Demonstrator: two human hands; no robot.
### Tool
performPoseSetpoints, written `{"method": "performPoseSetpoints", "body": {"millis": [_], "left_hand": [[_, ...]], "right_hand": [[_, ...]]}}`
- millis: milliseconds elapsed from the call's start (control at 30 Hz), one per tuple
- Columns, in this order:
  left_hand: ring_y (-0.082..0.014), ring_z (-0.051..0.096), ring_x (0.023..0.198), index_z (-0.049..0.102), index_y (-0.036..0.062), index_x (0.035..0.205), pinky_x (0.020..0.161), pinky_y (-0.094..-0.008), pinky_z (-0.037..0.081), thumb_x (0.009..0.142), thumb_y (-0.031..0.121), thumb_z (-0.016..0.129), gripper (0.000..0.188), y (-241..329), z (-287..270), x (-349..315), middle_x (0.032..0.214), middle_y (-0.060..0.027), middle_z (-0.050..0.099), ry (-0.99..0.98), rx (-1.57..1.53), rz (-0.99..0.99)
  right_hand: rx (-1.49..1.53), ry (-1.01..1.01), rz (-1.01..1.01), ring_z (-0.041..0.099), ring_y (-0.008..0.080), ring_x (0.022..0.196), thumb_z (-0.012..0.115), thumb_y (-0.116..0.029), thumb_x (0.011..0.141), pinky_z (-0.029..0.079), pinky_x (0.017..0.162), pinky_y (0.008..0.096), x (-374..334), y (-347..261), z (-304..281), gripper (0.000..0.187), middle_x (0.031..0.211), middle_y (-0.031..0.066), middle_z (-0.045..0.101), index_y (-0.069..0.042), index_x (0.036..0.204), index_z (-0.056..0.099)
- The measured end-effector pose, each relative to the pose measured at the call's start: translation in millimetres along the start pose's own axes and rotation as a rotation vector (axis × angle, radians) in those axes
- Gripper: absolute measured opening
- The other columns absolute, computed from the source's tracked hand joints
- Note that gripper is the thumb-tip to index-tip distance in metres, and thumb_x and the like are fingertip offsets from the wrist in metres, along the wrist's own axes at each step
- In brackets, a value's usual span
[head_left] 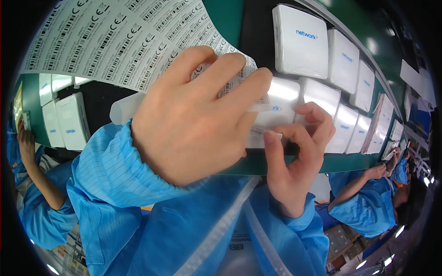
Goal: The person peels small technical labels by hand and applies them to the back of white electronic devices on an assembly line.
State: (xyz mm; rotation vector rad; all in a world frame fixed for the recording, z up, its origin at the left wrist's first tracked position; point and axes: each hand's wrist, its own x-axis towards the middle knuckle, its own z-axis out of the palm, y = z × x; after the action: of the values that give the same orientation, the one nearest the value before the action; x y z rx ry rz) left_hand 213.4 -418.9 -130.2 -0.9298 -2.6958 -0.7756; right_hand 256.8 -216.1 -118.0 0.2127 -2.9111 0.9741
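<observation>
My left hand [198, 119] is in the middle with its fingers curled round a large sheet of barcode labels [110, 41]. The sheet spreads up and to the left, its far end running past the top edge. A pale translucent strip of its backing [125, 108] sticks out to the left of the hand. Close by on the right, my right hand [304, 152] pinches a small white label [275, 134] between thumb and forefinger. How far the label reaches behind the left hand is hidden. Flat white boxes [301, 41] lie just beyond both hands.
More white boxes [69, 122] stand at the left on the green table [230, 18]. At the right rests a stack of sheets or flat pieces [377, 124]. Co-workers in blue sleeves sit on either side, with a person's hand [26, 142] at the left edge.
</observation>
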Motion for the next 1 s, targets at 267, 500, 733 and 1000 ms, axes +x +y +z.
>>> {"method": "performPoseSetpoints", "body": {"millis": [267, 500, 733, 1000], "left_hand": [[-0.0286, 0.061, 0.114, 0.071, -0.0027, 0.093, 0.093, -0.0447, 0.05, 0.043, 0.032, 0.082, 0.062, -0.2, 0.8, -1.3, 0.127, -0.0091, 0.062, 0.039, -0.004, 0.01], [-0.0283, 0.061, 0.114, 0.071, -0.0027, 0.094, 0.093, -0.0446, 0.05, 0.042, 0.032, 0.082, 0.064, -1.4, 0.6, -2.6, 0.127, -0.009, 0.062, 0.033, -0.015, 0.006], [-0.0283, 0.061, 0.114, 0.071, -0.0029, 0.097, 0.094, -0.0448, 0.05, 0.04, 0.032, 0.083, 0.068, -1.6, -0.9, -2.6, 0.128, -0.0087, 0.062, 0.03, -0.005, 0.01], [-0.0287, 0.061, 0.114, 0.071, -0.0035, 0.101, 0.094, -0.0448, 0.05, 0.038, 0.033, 0.084, 0.074, -2.4, -2.1, -4.6, 0.129, -0.0089, 0.061, 0.021, -0.005, 0.021]], "right_hand": [[-0.02, -0.008, -0.004, 0.037, 0.034, 0.112, 0.079, -0.01, 0.075, 0.033, 0.092, 0.0437, -0.9, -0.3, 0.8, 0.013, 0.124, 0.0183, 0.048, -0.005, 0.078, 0.068], [-0.024, -0.016, 0.012, 0.036, 0.0338, 0.114, 0.079, -0.011, 0.076, 0.033, 0.091, 0.0434, -1.3, -3.2, 1.9, 0.012, 0.124, 0.0186, 0.048, -0.005, 0.077, 0.068], [-0.034, -0.015, 0.009, 0.036, 0.0338, 0.114, 0.079, -0.01, 0.076, 0.033, 0.09, 0.0427, -1.0, -3.5, 2.8, 0.011, 0.124, 0.0187, 0.048, -0.005, 0.078, 0.069], [-0.08, -0.008, -0.029, 0.037, 0.0337, 0.113, 0.079, -0.011, 0.077, 0.033, 0.091, 0.043, -0.9, -5.1, 3.8, 0.011, 0.123, 0.0187, 0.049, -0.005, 0.079, 0.07]]}}
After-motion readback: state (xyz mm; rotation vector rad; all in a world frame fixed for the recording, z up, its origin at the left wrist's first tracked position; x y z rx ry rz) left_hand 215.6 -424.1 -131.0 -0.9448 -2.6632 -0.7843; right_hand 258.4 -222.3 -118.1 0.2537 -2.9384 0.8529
